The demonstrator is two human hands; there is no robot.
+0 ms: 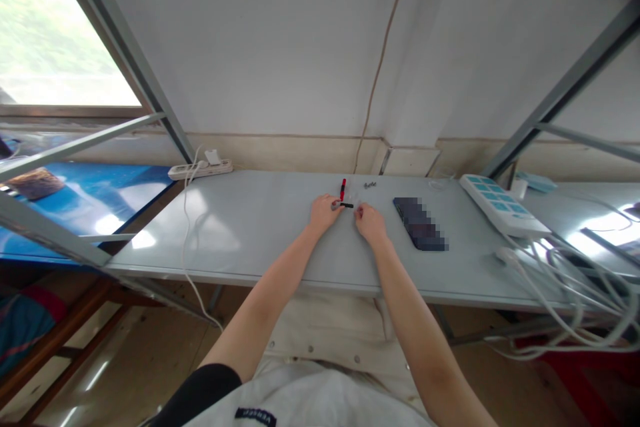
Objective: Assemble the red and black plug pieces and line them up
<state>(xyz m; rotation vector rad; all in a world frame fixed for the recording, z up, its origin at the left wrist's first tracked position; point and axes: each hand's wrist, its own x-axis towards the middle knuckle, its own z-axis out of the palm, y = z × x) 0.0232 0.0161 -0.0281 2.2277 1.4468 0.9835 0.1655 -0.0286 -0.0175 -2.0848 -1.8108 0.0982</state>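
My left hand (325, 215) is closed, pinching a short thin black stick-shaped piece (347, 205) that points to the right, just above the grey desk (260, 213). A little to the right is my right hand (370, 221), its fingertips pressed together. What they hold, if anything, is too small to name. Just beyond the left hand lies a small red and black stick-like piece (343, 188). Farther back, a few tiny dark metallic bits (370, 185) rest on the desk. Something clear, perhaps plastic, shows faintly between the hands.
A dark phone (419, 224) lies right of my right hand. At the far right sits a white power strip with blue sockets (500, 203) beside tangled white cables (575, 307). Another power strip (200, 169) stands at the back left, its cord crossing the desk. Metal posts flank both sides.
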